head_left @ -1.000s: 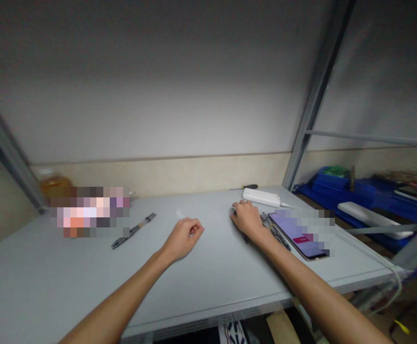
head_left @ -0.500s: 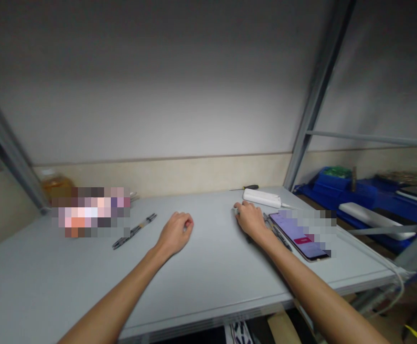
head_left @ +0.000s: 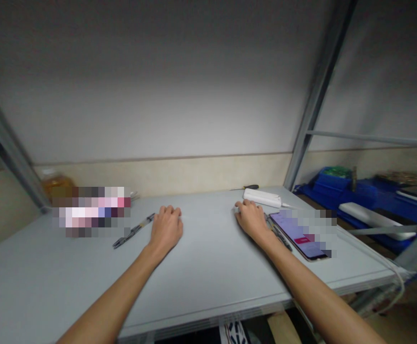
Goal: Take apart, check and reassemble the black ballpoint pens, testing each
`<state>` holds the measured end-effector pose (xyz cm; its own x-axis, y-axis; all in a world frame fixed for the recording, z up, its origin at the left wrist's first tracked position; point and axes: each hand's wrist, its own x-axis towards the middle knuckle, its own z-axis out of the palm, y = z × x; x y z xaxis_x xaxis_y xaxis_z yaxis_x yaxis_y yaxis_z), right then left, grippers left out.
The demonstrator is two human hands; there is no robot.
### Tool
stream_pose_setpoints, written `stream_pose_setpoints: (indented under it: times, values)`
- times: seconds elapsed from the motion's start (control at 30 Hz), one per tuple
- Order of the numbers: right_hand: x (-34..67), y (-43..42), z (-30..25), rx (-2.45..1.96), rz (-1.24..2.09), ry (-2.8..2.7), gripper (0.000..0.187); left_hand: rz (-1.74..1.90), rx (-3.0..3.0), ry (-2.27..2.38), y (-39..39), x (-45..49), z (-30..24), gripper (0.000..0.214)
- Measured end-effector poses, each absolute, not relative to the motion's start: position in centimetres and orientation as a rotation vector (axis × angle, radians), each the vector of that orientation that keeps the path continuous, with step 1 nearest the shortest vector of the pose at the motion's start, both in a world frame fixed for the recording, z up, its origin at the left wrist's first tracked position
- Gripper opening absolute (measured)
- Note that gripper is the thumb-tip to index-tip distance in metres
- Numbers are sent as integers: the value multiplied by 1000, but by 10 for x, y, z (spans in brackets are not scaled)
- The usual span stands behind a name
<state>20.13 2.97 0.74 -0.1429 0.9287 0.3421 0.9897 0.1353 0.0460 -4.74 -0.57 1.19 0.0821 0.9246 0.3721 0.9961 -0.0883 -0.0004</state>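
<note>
My left hand point(head_left: 167, 227) rests palm down on the grey table point(head_left: 201, 277), its fingers stretched forward and slightly apart. Just to its left lie slim black-and-clear pens point(head_left: 133, 231), side by side; their far end comes close to my knuckles. Further right, my right hand point(head_left: 250, 218) lies on the tabletop with loosely bent, parted fingers and nothing visible in it. Beside that wrist are more dark pens point(head_left: 283, 237), partly covered by the hand. A phone point(head_left: 296, 236) with a lit screen lies to the right of them, part of it blurred out.
A white power strip point(head_left: 261, 197) with a cable and a screwdriver point(head_left: 250, 187) lie at the back. A pixelated bundle point(head_left: 93, 212) and an amber bottle point(head_left: 56, 184) stand at the left. Metal posts point(head_left: 304, 124) frame the table; blue bins point(head_left: 332, 186) stand beyond the right one.
My left hand has turned from its side to palm down, uncurled its fingers and shifted a little left towards the pens. My right hand has stayed in place.
</note>
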Motion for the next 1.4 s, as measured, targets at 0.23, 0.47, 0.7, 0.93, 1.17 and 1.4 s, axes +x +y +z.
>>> stream_pose_setpoints:
  times: [0.23, 0.47, 0.7, 0.93, 1.17, 1.4]
  values:
    - [194, 24, 7, -1707, -401, -2182, 21, -182, -1744, -2146, -6, -70, 20, 32]
    - [190, 21, 9, -1592, -391, -2190, 19, -36, -1824, -2348, -1, -89, 20, 37]
    - [188, 20, 8, -1559, -372, -2178, 18, -121, -1803, -2276, 0, -87, 26, 37]
    - [188, 21, 6, -1562, -325, -2178, 18, -69, -1812, -2385, 4, -97, 22, 38]
    - [187, 19, 7, -1538, -295, -2199, 17, -16, -1882, -2367, 5, -98, 22, 33]
    - [179, 16, 3, -1311, -184, -2320, 18, -469, -2391, -2073, 6, -68, 11, 19]
